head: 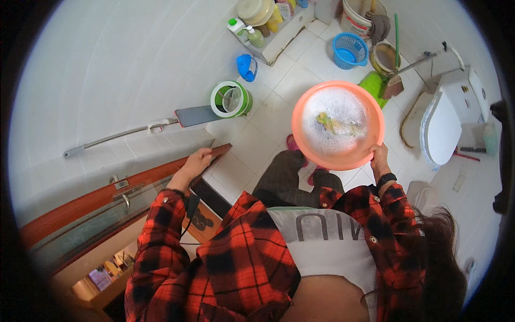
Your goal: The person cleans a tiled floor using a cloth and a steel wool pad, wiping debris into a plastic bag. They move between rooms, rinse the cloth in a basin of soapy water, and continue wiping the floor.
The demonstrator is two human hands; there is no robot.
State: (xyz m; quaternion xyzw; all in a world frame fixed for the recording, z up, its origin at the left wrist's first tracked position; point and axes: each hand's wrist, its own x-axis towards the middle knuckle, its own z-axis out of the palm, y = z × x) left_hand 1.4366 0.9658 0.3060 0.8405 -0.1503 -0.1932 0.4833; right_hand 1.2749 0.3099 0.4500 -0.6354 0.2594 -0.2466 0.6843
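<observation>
My right hand (379, 157) grips the near right rim of a round orange plastic basin (299, 139). Foamy white suds (342, 100) fill the basin, and a yellow-green piece of something, perhaps cloth (328, 120), pokes through them. At the left, my left hand (195, 165) is over the top edge of a reddish-brown framed door (151, 173). Its fingers are curled, but whether they grip the door edge cannot be made out. The door has glass panels and a metal handle (127, 203).
A toilet (440, 124) stands at the right. Ahead are a blue plastic basket (350, 50), a broom (392, 86), a green dustpan (374, 84) and a large bucket (354, 20). A green-and-white spin bucket (246, 100), flat mop (197, 116) and blue bottle (246, 67) line the left wall.
</observation>
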